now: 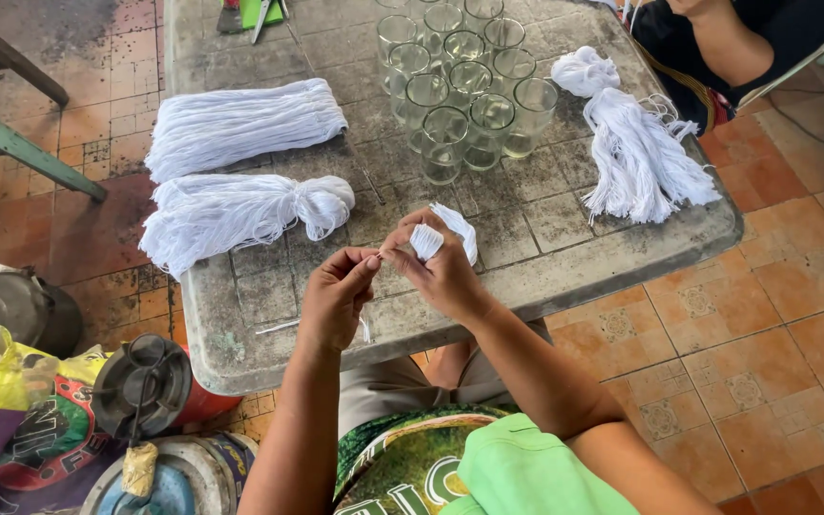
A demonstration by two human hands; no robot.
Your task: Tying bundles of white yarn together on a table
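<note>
My right hand (pixel 442 272) holds a small bundle of white string (pixel 442 236) over the near edge of a worn grey stone table (pixel 584 257). My left hand (pixel 338 296) pinches a single thin strand (pixel 380 254) pulled from that bundle, fingertips almost touching the right hand's. A cluster of several clear drinking glasses (pixel 464 86) stands at the table's middle back, just beyond my hands.
Two big hanks of white string (pixel 240 124) (pixel 240 215) lie on the table's left, another (pixel 636 143) on the right. A seated person (pixel 746 38) is at top right. Scissors and a green item (pixel 259 14) rest at the far edge. Red canister (pixel 150 386), bags and pot crowd the floor at left.
</note>
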